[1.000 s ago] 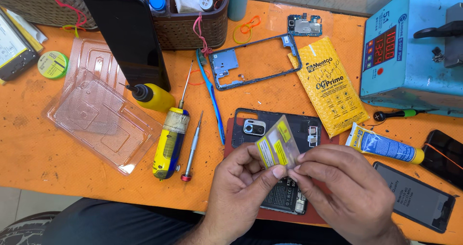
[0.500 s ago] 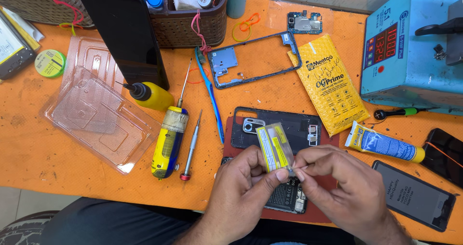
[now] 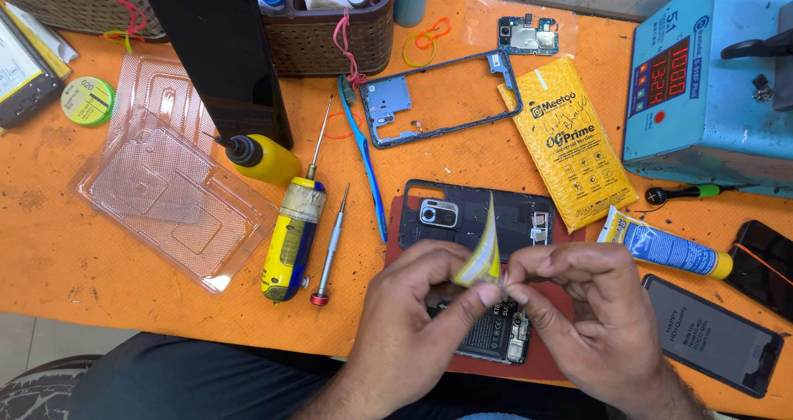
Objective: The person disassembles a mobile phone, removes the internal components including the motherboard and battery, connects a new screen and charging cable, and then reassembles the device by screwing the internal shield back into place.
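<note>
Since earlier, my left hand (image 3: pixel 413 321) and right hand (image 3: pixel 591 317) have curled the pinched strip (image 3: pixel 483 255): thin, floppy; grip near corners.

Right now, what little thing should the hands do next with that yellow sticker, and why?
Probably keep peeling the corner apart. Both hands, left hand and right hand, pinch the curled yellow sticker strip at its lower end, just above the opened phone. It looks only partly separated, so a slow pull seems the likely step.
</note>
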